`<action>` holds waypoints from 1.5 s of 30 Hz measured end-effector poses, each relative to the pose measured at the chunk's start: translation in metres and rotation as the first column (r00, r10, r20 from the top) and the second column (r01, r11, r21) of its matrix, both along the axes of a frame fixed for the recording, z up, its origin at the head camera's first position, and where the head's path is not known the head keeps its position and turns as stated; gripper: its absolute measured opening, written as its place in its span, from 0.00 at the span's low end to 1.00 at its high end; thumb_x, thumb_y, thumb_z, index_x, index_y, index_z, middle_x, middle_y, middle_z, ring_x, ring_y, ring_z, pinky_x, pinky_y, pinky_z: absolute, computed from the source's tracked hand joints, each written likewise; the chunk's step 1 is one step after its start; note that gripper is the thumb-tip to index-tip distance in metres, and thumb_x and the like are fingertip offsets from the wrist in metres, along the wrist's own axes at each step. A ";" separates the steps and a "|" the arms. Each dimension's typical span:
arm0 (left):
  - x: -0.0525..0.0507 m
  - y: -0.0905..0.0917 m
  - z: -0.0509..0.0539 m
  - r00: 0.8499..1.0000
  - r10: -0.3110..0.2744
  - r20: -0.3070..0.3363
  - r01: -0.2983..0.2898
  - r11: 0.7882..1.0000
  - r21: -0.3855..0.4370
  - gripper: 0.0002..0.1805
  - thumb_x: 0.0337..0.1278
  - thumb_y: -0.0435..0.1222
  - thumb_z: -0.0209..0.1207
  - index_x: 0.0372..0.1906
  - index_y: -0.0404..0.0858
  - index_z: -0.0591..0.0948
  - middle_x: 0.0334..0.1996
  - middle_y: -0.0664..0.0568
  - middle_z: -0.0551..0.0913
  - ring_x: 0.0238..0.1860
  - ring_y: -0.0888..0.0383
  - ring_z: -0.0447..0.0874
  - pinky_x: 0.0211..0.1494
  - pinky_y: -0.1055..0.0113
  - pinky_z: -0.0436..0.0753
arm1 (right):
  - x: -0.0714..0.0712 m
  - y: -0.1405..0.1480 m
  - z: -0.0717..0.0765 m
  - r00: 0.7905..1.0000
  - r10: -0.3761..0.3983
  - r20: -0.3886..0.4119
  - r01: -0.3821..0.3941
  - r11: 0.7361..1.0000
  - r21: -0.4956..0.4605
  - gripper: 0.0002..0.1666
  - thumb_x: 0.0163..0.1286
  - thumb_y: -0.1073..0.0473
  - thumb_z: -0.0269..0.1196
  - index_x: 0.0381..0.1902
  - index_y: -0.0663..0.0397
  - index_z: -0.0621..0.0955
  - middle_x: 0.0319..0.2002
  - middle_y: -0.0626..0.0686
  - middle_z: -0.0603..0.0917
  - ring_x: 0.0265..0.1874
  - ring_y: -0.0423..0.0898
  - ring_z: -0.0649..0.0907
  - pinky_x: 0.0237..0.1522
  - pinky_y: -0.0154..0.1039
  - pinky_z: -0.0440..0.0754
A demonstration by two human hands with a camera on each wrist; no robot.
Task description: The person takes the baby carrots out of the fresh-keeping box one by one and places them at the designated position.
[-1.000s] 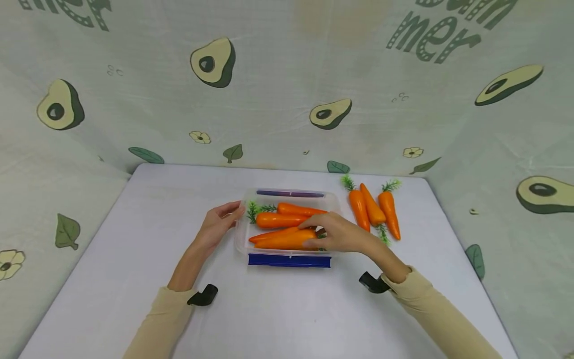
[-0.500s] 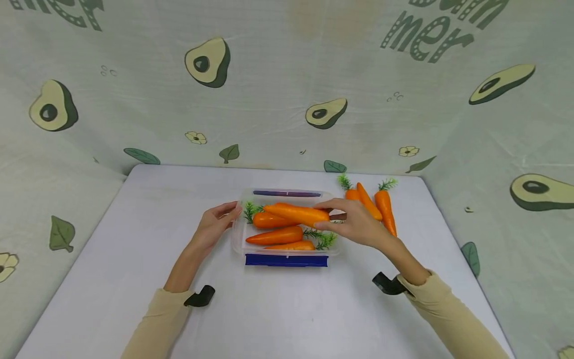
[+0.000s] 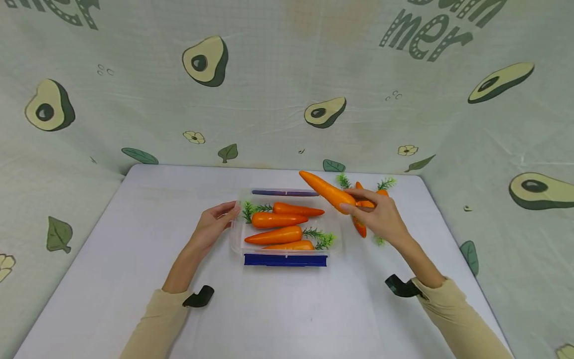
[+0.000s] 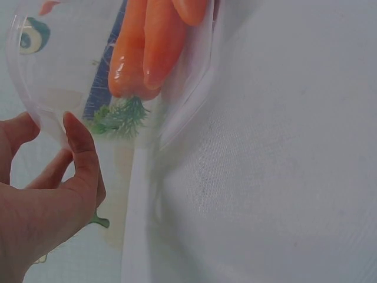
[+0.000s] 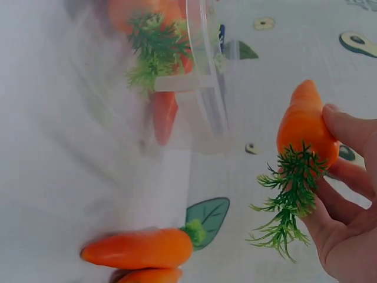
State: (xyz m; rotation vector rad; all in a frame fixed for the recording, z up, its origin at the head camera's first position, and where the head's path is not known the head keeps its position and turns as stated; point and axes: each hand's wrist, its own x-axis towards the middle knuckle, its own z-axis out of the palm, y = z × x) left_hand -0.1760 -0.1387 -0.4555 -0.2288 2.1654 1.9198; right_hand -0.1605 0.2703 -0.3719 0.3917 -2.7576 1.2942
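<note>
A clear plastic box [image 3: 235, 239] with several carrots in it stands mid-table. The left hand [image 3: 213, 225] pinches the box's left rim; in the left wrist view the fingers of that hand [image 4: 56, 194] grip the clear wall [image 4: 53, 76]. Above the table, right of the box, the right hand [image 3: 380, 215] holds a carrot [image 3: 329, 192] by its thick end, tip pointing up and left. The right wrist view shows this carrot [image 5: 303, 127] with green leaves hanging below, pinched by the right hand [image 5: 347, 194]. Inside the box, a carrot [image 3: 278, 220] lies near its left side.
Right of the box, more carrots [image 3: 360, 227] lie on the white table [image 3: 287, 309], partly hidden behind the right hand. The box has blue side flaps [image 3: 285, 260]. A patterned cloth [image 3: 269, 75] hangs behind and beside the table.
The right hand has lifted a carrot out of the box and carried it up and right, over the carrots on the table. The left hand has stayed on the box's left rim.
</note>
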 end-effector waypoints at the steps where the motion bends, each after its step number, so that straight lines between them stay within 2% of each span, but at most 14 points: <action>1: 0.000 0.000 0.000 1.000 0.002 0.004 -0.002 1.000 0.003 0.32 0.72 0.47 0.62 0.73 0.35 0.72 0.70 0.42 0.74 0.62 0.52 0.75 0.67 0.63 0.77 | 0.000 0.003 -0.002 1.000 -0.024 -0.005 0.024 1.000 0.008 0.27 0.69 0.50 0.72 0.61 0.55 0.84 0.55 0.61 0.85 0.49 0.58 0.86 0.41 0.28 0.83; 8: 0.000 0.000 0.002 1.000 0.003 0.008 -0.003 1.000 0.009 0.32 0.73 0.47 0.62 0.73 0.36 0.72 0.70 0.43 0.73 0.63 0.52 0.75 0.70 0.59 0.75 | -0.005 0.026 -0.017 0.988 -0.155 -0.017 0.155 0.988 0.013 0.29 0.70 0.46 0.70 0.62 0.56 0.83 0.55 0.61 0.85 0.52 0.57 0.82 0.42 0.19 0.77; 9: 0.000 0.000 0.002 1.000 0.002 0.007 -0.002 1.000 0.007 0.32 0.73 0.47 0.62 0.73 0.36 0.72 0.71 0.43 0.73 0.63 0.52 0.75 0.69 0.59 0.75 | -0.005 0.029 -0.019 0.985 -0.170 -0.014 0.170 0.985 0.016 0.29 0.71 0.45 0.69 0.63 0.56 0.83 0.55 0.60 0.86 0.52 0.56 0.82 0.41 0.20 0.77; 11: -0.001 0.000 0.002 1.000 0.001 0.004 -0.001 1.000 0.004 0.32 0.72 0.48 0.62 0.73 0.36 0.72 0.70 0.43 0.73 0.63 0.53 0.75 0.68 0.61 0.76 | -0.006 0.037 -0.023 0.981 -0.196 -0.004 0.196 0.980 0.016 0.30 0.71 0.43 0.69 0.63 0.54 0.83 0.54 0.60 0.86 0.46 0.52 0.83 0.33 0.23 0.79; 13: -0.001 0.001 0.001 1.000 -0.002 0.003 0.002 1.000 0.001 0.32 0.72 0.48 0.62 0.73 0.36 0.72 0.70 0.43 0.73 0.62 0.53 0.75 0.68 0.62 0.76 | -0.006 0.043 -0.025 0.975 -0.221 -0.008 0.221 0.975 0.023 0.30 0.71 0.42 0.69 0.63 0.53 0.83 0.53 0.59 0.86 0.44 0.47 0.81 0.32 0.25 0.78; 16: -0.001 0.001 0.002 1.000 0.004 0.009 -0.004 1.000 0.004 0.32 0.72 0.48 0.62 0.73 0.36 0.72 0.70 0.43 0.73 0.62 0.53 0.75 0.68 0.62 0.76 | -0.007 0.051 -0.030 0.968 -0.250 -0.022 0.251 0.968 0.029 0.31 0.70 0.42 0.69 0.63 0.53 0.83 0.51 0.59 0.87 0.42 0.40 0.78 0.37 0.30 0.77; 19: 0.000 0.002 0.003 1.000 0.005 0.018 -0.005 1.000 0.009 0.32 0.73 0.47 0.61 0.74 0.36 0.72 0.71 0.43 0.73 0.63 0.52 0.74 0.69 0.60 0.76 | -0.008 0.059 -0.036 0.960 -0.279 -0.033 0.280 0.960 0.029 0.31 0.71 0.42 0.68 0.64 0.54 0.82 0.52 0.59 0.87 0.45 0.35 0.78 0.47 0.27 0.75; 23: -0.001 0.002 0.002 1.000 0.008 0.025 -0.008 1.000 0.015 0.32 0.73 0.47 0.61 0.74 0.37 0.71 0.71 0.43 0.72 0.64 0.51 0.74 0.71 0.57 0.73 | -0.008 0.069 -0.044 0.948 -0.316 -0.027 0.316 0.949 0.010 0.32 0.72 0.43 0.67 0.65 0.56 0.81 0.54 0.61 0.85 0.46 0.36 0.79 0.44 0.19 0.76; 26: -0.001 0.002 0.000 1.000 0.010 0.026 -0.010 1.000 0.019 0.32 0.72 0.48 0.62 0.74 0.37 0.72 0.71 0.44 0.73 0.65 0.51 0.74 0.72 0.56 0.73 | -0.006 0.077 -0.048 0.935 -0.353 -0.018 0.353 0.935 0.005 0.33 0.72 0.42 0.66 0.65 0.57 0.81 0.55 0.62 0.84 0.47 0.38 0.78 0.49 0.23 0.77; 30: -0.001 0.002 -0.001 1.000 0.010 0.027 -0.011 1.000 0.016 0.32 0.72 0.48 0.62 0.73 0.37 0.73 0.70 0.44 0.74 0.64 0.51 0.75 0.70 0.59 0.75 | -0.006 0.088 -0.053 0.908 -0.419 -0.013 0.419 0.908 0.004 0.33 0.72 0.40 0.66 0.65 0.57 0.81 0.54 0.59 0.85 0.46 0.34 0.77 0.52 0.35 0.75; 35: -0.001 0.001 -0.001 0.999 0.018 0.035 -0.018 1.000 0.012 0.32 0.72 0.48 0.62 0.73 0.37 0.73 0.69 0.45 0.75 0.64 0.52 0.75 0.68 0.62 0.76 | -0.005 0.102 -0.060 0.866 -0.501 0.008 0.501 0.865 -0.025 0.34 0.70 0.38 0.67 0.64 0.55 0.82 0.46 0.42 0.83 0.43 0.29 0.76 0.45 0.23 0.73; 38: -0.001 0.001 -0.001 0.999 0.019 0.035 -0.019 1.000 0.011 0.32 0.72 0.49 0.62 0.73 0.38 0.73 0.69 0.46 0.74 0.64 0.52 0.75 0.70 0.60 0.75 | -0.004 0.109 -0.065 0.833 -0.551 0.053 0.553 0.832 -0.048 0.36 0.69 0.37 0.67 0.65 0.55 0.82 0.44 0.34 0.81 0.43 0.30 0.76 0.41 0.20 0.74; 40: -0.001 0.001 -0.002 0.999 0.017 0.034 -0.018 1.000 0.011 0.33 0.72 0.49 0.62 0.73 0.38 0.72 0.70 0.45 0.74 0.65 0.52 0.74 0.71 0.59 0.74 | -0.004 0.114 -0.067 0.807 -0.583 0.092 0.589 0.806 -0.053 0.37 0.69 0.36 0.67 0.66 0.54 0.81 0.45 0.36 0.81 0.44 0.31 0.76 0.41 0.21 0.74; 45: 0.000 0.000 -0.003 0.999 0.013 0.034 -0.014 1.000 0.025 0.32 0.72 0.48 0.62 0.74 0.37 0.72 0.70 0.43 0.73 0.66 0.51 0.73 0.72 0.56 0.72 | -0.004 0.124 -0.074 0.744 -0.639 0.195 0.658 0.752 -0.040 0.40 0.69 0.33 0.65 0.69 0.52 0.78 0.56 0.49 0.81 0.48 0.35 0.76 0.46 0.22 0.74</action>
